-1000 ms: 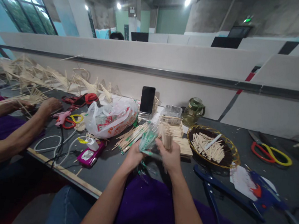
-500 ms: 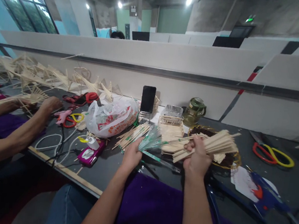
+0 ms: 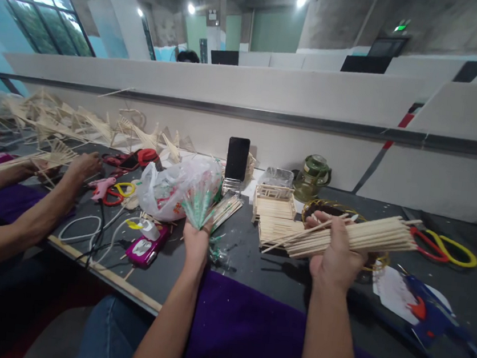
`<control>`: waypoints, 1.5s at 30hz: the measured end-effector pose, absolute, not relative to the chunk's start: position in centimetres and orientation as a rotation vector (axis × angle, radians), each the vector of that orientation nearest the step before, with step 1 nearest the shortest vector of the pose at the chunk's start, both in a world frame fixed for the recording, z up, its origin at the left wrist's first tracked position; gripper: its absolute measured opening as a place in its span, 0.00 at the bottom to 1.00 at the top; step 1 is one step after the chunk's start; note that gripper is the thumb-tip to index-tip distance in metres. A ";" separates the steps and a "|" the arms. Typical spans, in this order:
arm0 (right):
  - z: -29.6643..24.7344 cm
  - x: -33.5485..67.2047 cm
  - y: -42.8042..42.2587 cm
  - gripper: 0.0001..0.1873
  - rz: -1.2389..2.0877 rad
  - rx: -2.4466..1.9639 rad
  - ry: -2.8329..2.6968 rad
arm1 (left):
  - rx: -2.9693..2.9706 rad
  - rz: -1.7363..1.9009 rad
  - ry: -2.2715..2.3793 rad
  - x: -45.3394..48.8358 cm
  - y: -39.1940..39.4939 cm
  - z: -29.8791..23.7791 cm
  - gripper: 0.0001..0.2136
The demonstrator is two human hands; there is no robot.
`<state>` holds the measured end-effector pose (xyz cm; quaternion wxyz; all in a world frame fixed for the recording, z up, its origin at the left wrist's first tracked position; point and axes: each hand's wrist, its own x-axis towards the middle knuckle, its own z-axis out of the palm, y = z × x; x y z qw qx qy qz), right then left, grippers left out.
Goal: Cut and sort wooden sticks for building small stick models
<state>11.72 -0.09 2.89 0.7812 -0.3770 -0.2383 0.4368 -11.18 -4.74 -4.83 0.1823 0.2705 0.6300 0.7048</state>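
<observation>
My left hand [image 3: 196,243] is closed round a bunch of clear plastic wrappers with green print [image 3: 198,200], which fan out above the fist in front of a white plastic bag [image 3: 162,185]. In my right hand [image 3: 337,256] is a thick bundle of pale wooden sticks [image 3: 378,235], gripped near its middle and lying roughly level. The bundle's left end overlaps a small model of glued sticks [image 3: 276,209]. Behind the right hand is a wicker basket [image 3: 334,207], partly hidden. Between my hands, more sticks [image 3: 226,209] lie on the dark table.
A phone [image 3: 237,159] stands upright at the back, with a green jar [image 3: 313,176] to its right. Scissors [image 3: 450,249] and a blue glue gun [image 3: 429,316] lie at right. At left are a purple power strip [image 3: 144,246], cables, and a co-worker's hands [image 3: 85,167].
My hands have moved apart. The left hand carried the wrappers leftward, upright before the bag; the right hand moved right with the stick bundle, now more level.
</observation>
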 end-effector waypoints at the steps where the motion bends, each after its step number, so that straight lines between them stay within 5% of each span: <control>1: 2.7 11.1 -0.1 0.16 0.935 -0.821 -0.553 | 0.845 1.893 1.875 -11.2 -4.9 -4.6 0.16; 7: -0.1 6.4 -1.0 0.17 0.991 -0.968 -0.910 | 1.405 0.997 2.506 -10.6 -5.8 -3.6 0.20; 11: -1.2 4.5 -2.0 0.17 1.072 -0.979 -1.101 | 1.522 0.775 2.566 -10.3 -5.6 -4.0 0.27; 19: 0.2 5.3 -2.5 0.12 1.066 -0.838 -1.061 | 1.481 1.194 2.353 -10.8 -5.5 -4.1 0.27; 26: -1.0 4.6 -2.4 0.17 1.374 -0.865 -1.162 | 1.028 1.735 1.678 -10.0 -4.7 -4.0 0.12; 45: -0.7 6.6 -2.0 0.15 0.868 -0.928 -1.476 | 1.012 1.364 1.253 -7.9 -5.1 -4.3 0.12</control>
